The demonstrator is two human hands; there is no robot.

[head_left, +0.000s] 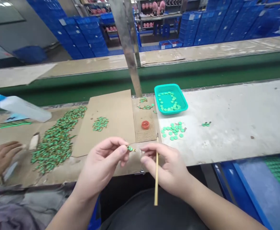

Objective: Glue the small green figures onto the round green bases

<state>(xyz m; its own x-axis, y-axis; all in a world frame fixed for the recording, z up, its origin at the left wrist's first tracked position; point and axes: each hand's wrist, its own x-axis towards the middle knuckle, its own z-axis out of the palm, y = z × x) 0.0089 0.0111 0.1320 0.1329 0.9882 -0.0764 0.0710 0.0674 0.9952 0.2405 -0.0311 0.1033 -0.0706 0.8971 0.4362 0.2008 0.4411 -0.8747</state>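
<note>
My left hand (106,159) pinches a small green piece (130,148) with a dark and yellow end between thumb and fingertips. Across from it, my right hand (168,166) holds a thin wooden-handled brush (156,182) between its fingers, dark tip pointing away from me. The thumb and index finger of that hand are near the small piece; whether they pinch anything else cannot be made out. Beyond my hands sits a red cap-like cup (145,125) on a strip of cardboard. Flat green discs (175,131) lie loose on the white surface to its right.
A teal basket (171,112) holds more discs. Left are a cardboard sheet (116,111) with a small pile (100,124), a large heap of green pieces (56,140), a squeeze bottle (25,108) and another person's hand (1,159). A metal post (130,57) rises behind.
</note>
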